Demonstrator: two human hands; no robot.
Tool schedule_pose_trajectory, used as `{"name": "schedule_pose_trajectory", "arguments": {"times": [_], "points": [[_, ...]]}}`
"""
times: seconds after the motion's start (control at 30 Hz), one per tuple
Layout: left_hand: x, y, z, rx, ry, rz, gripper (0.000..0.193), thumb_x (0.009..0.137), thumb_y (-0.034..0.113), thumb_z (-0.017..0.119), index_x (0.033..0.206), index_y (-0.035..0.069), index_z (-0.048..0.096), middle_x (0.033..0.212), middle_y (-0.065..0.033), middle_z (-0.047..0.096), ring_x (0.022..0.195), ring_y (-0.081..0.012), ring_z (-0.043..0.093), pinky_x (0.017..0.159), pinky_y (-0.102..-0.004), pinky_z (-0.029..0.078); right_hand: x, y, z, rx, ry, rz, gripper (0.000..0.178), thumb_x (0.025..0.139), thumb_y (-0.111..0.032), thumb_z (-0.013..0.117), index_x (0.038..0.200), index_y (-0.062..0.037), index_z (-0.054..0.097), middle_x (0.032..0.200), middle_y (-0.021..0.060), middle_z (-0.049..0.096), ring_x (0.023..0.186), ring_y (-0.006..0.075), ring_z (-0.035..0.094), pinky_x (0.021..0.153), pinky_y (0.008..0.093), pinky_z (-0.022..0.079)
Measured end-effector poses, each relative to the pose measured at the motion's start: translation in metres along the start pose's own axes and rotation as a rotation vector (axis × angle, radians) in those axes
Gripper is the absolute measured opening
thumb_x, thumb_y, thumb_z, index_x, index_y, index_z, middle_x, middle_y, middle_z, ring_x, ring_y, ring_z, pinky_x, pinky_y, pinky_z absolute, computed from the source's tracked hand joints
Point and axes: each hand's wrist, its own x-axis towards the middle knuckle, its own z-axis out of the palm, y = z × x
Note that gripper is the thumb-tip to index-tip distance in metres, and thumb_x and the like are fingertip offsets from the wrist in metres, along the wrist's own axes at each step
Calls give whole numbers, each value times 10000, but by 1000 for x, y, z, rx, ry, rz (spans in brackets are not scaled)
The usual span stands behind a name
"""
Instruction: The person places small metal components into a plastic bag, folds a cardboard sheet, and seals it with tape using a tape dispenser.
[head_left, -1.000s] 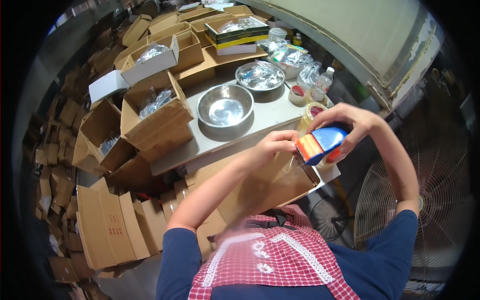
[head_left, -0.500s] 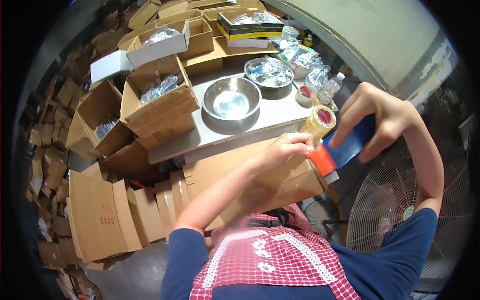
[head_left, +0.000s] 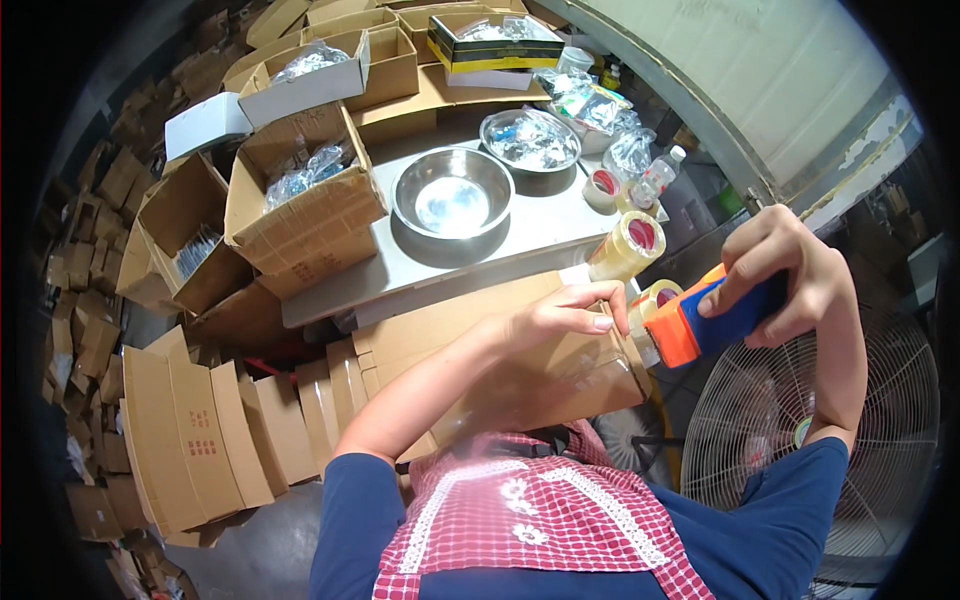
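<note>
My right hand [head_left: 785,275] grips a blue and orange tape dispenser [head_left: 675,338] just off the right end of a closed brown carton [head_left: 500,375]. A roll of clear tape [head_left: 657,293] with a red core shows beside the dispenser's orange front. Over the carton's right end lies my left hand [head_left: 560,318], its index finger bent down by the edge and its thumb apart from it; I see nothing held in it. A strip of clear tape [head_left: 605,375] shines on the carton's end. Whether it runs to the dispenser I cannot tell.
Behind the carton, a white table [head_left: 545,245] carries a steel bowl [head_left: 453,195], tape rolls [head_left: 628,245] and a clear bottle [head_left: 658,178]. Cartons of bagged parts [head_left: 300,215] stand at the left. A large caged fan [head_left: 800,440] is close by my right arm.
My right hand has moved down with the tape dispenser and tilted it, so its orange front shows more. My left hand has parted from the dispenser, its pinch loosened over the carton's edge.
</note>
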Motion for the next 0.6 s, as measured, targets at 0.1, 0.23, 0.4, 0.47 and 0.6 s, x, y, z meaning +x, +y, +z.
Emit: {"name": "schedule_pose_trajectory", "arguments": {"times": [0.1, 0.23, 0.4, 0.47, 0.6], "points": [[-3, -1, -1, 25, -4, 26, 396, 893, 395, 647, 1070, 46, 582, 1069, -49, 582, 1076, -155, 528, 934, -313, 390, 5, -10, 4, -18, 20, -84, 433, 568, -213, 780, 938, 12, 783, 615, 82, 555, 513, 213, 579, 452, 328, 371], [-5, 0, -1, 156, -23, 57, 506, 836, 457, 736, 1108, 64, 568, 1090, -49, 570, 1119, -176, 512, 988, -349, 374, 10, -13, 0, -58, -37, -115, 426, 564, -204, 779, 929, 15, 783, 615, 92, 566, 512, 216, 583, 448, 325, 373], [-3, 4, 2, 166, -35, 25, 589, 801, 537, 759, 1117, 81, 559, 1106, -53, 562, 1157, -182, 493, 1013, -346, 350, 16, -10, -8, -67, -56, -170, 412, 592, -213, 785, 926, 27, 767, 718, 149, 664, 569, 240, 639, 478, 310, 440], [-2, 2, 3, 152, -40, 23, 605, 804, 564, 755, 1114, 84, 557, 1107, -53, 560, 1161, -181, 489, 1003, -338, 348, 23, -13, -8, -115, -74, -305, 415, 599, -210, 786, 942, 23, 766, 761, 163, 690, 599, 251, 661, 504, 312, 477], [-7, -1, 1, 151, 12, -12, 686, 840, 714, 652, 1096, 87, 547, 1062, -34, 543, 1064, -157, 492, 909, -308, 366, 47, -37, -12, -48, -54, -130, 439, 631, -244, 791, 994, 4, 785, 577, 60, 528, 451, 168, 538, 420, 295, 368]]}}
